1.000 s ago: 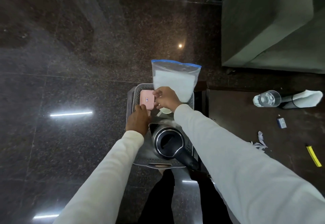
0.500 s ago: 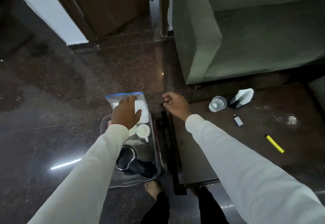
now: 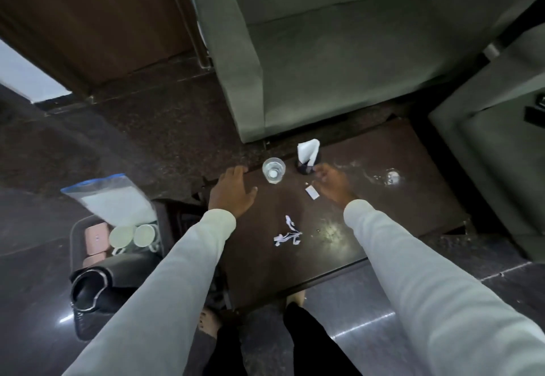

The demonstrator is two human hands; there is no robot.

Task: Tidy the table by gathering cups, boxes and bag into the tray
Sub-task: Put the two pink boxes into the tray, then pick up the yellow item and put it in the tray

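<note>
While both hands hover over the dark table (image 3: 383, 169), nothing held in either. Left hand (image 3: 231, 194) spread palm-down at the table's far left corner, fingers loosely apart, empty. Right hand (image 3: 333, 185) further right, fingers slackly curled and open, empty too, just beside a small white packet (image 3: 312, 191) lying flat on the wood.

Between the two hands, toward the far edge: a clear glass (image 3: 273, 170), upright, seen from above. Right of that, a dark holder (image 3: 306, 167) with a white napkin (image 3: 308, 150) sticking up, close to the right fingertips; touching or not, cannot tell. Nearer, between the two white sleeves, a scrap of crumpled white paper (image 3: 287, 235). Bright glare spots on the table's far right.

Down on the floor, left of the table: the grey tray (image 3: 76, 234), loaded. In it, a clear zip bag (image 3: 109, 201) with a blue strip, leaning up at the far end; two white cups (image 3: 134, 235) side by side; pink boxes (image 3: 95, 240) to their left; a black kettle (image 3: 91, 284) at the near end, tipped on its side.

Beyond the table, a grey-green sofa (image 3: 324, 65), with another seat at the right. Far left, a brown wooden door (image 3: 88, 21). At the near edge, bare feet and dark trousers against the table.
</note>
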